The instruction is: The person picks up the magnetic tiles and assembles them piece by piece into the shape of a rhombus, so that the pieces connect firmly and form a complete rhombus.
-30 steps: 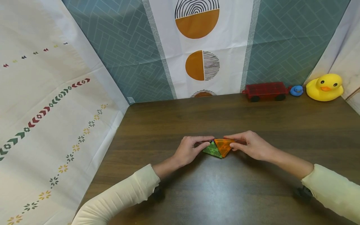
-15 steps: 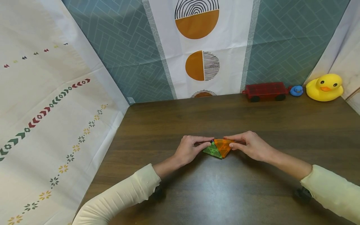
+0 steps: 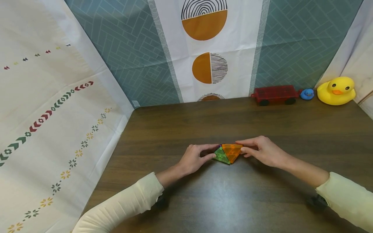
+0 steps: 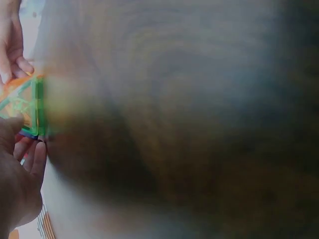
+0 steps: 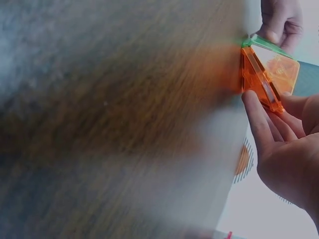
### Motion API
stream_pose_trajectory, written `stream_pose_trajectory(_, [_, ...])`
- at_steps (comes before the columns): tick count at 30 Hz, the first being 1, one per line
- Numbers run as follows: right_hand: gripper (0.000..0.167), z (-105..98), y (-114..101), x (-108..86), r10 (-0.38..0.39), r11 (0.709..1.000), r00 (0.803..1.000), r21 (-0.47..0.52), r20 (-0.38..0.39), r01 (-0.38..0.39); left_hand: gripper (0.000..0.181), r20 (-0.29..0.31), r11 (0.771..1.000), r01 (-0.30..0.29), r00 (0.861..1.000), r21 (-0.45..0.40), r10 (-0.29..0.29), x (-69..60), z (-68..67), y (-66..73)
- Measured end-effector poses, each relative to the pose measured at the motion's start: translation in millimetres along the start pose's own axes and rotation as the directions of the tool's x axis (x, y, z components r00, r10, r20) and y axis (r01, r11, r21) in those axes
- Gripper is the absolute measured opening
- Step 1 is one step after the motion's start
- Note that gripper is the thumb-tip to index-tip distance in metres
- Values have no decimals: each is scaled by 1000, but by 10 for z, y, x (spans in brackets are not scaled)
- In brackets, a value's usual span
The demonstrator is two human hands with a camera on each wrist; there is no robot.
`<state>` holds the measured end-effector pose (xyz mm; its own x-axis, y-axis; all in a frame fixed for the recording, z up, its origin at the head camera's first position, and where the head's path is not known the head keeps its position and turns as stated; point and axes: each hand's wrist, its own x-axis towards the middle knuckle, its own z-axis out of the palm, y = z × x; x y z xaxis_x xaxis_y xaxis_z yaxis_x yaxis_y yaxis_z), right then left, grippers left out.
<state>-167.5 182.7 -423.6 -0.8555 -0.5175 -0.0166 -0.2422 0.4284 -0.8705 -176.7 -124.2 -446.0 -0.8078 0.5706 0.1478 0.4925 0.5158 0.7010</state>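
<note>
A small pyramid-like shape of translucent magnetic tiles stands on the table between my hands. Its near faces in the head view are a green triangular tile [image 3: 222, 156] and an orange triangular tile [image 3: 232, 151]; a bit of purple shows behind the green. My left hand [image 3: 192, 159] pinches the green side, thumb in front and fingers behind. On the other side, my right hand [image 3: 263, 152] has thumb and fingers at the orange tile's outer edge. The right wrist view shows the orange tile [image 5: 259, 79] between thumb and fingers. The back faces are mostly hidden.
A brown wooden table [image 3: 180, 126] carries the work. Along its back edge at the right stand a red toy wagon [image 3: 275, 94], a small blue duck [image 3: 307, 94] and a large yellow duck [image 3: 336, 91]. Patterned cloths [image 3: 215, 64] hang behind and at the left.
Both hands have shifted slightly outward, uncovering more of the orange tile. My left thumb has slid left and nearer the front on the green tile. The tiles stay in nearly the same place.
</note>
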Motion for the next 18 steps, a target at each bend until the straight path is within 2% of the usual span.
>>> stream_pose_trajectory(6, [40,10,-2,-9,8,1000,1000,21,-15,-8,45,-15,997,12,1000,75,-10,-47,24,-25])
stream_pose_trajectory(12, [38,29,-14,-11,21,1000,999,22,-50,-20,43,-47,994,6,999,107,-1,-57,47,-28])
stream_pose_trajectory(18, [35,41,-5,-21,-1,1000,995,5,-97,2,43,-71,991,6,997,133,4,-62,59,-35])
